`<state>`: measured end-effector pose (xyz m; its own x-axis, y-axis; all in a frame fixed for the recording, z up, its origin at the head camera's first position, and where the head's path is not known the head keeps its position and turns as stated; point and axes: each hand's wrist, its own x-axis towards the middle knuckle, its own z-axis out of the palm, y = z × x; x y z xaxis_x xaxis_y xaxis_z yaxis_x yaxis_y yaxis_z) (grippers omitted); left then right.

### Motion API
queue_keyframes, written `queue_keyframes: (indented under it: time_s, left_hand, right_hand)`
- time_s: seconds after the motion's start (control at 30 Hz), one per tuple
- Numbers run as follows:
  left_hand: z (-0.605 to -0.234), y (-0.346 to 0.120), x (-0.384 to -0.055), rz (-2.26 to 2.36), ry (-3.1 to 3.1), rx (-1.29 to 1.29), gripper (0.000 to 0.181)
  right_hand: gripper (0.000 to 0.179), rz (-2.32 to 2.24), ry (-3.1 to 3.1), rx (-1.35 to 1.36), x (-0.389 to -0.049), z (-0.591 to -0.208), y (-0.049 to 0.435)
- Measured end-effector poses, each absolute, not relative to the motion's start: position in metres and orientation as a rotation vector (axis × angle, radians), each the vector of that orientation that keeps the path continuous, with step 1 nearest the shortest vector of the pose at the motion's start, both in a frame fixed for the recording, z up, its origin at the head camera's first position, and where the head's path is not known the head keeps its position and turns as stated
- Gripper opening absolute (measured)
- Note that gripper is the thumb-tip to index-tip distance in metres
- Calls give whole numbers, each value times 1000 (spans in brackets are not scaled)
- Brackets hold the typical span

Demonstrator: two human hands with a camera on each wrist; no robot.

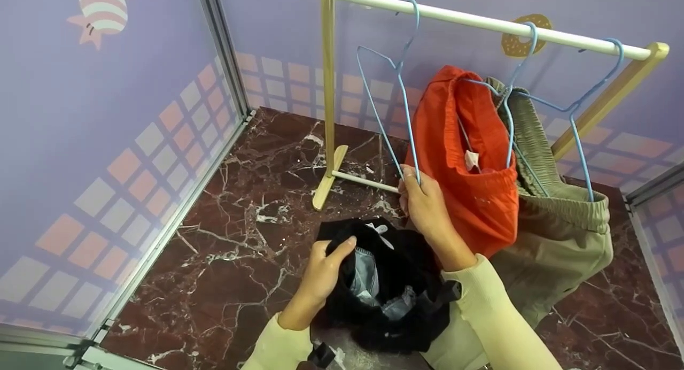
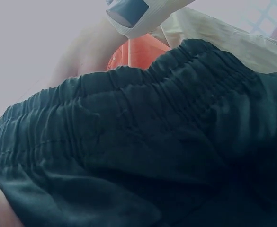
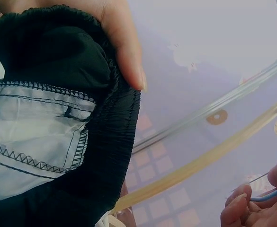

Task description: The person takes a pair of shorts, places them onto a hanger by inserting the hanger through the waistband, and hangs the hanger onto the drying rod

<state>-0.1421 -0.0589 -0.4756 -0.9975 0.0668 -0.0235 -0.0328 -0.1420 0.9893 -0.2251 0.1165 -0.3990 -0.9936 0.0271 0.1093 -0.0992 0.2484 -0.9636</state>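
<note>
My left hand (image 1: 323,271) pinches the elastic waistband of black pants (image 1: 390,327), thumb on the inside edge. The waist gapes upward, showing a pale pocket lining (image 1: 365,274) and a white drawstring. With my right hand (image 1: 427,207) I grip the lower end of a blue wire hanger (image 1: 404,108), whose hook sits on the rack's rail. In the right wrist view the waistband (image 3: 121,127) is stretched by the left thumb, and the right fingers (image 3: 237,208) curl round the blue wire. The left wrist view is filled by the gathered waistband (image 2: 105,109).
A wooden rack with a white rail (image 1: 481,21) stands against the purple wall. Red pants (image 1: 465,199) and khaki pants (image 1: 566,236) hang from blue hangers just right of my right hand. Below is a dark red marbled floor (image 1: 214,284); a panel wall (image 1: 107,145) rises at left.
</note>
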Motion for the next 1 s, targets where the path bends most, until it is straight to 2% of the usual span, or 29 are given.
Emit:
queue_keyframes:
  time_s: [0.73,1.0]
  left_hand:
    - [-474,-61,-144,2293,2063,55,39]
    - [-473,-60,-145,2330,2027,55,37]
  right_hand:
    - [35,1863,-2300,186,-208,-394,121]
    - [32,1884,-2298,148,-194,-396,129]
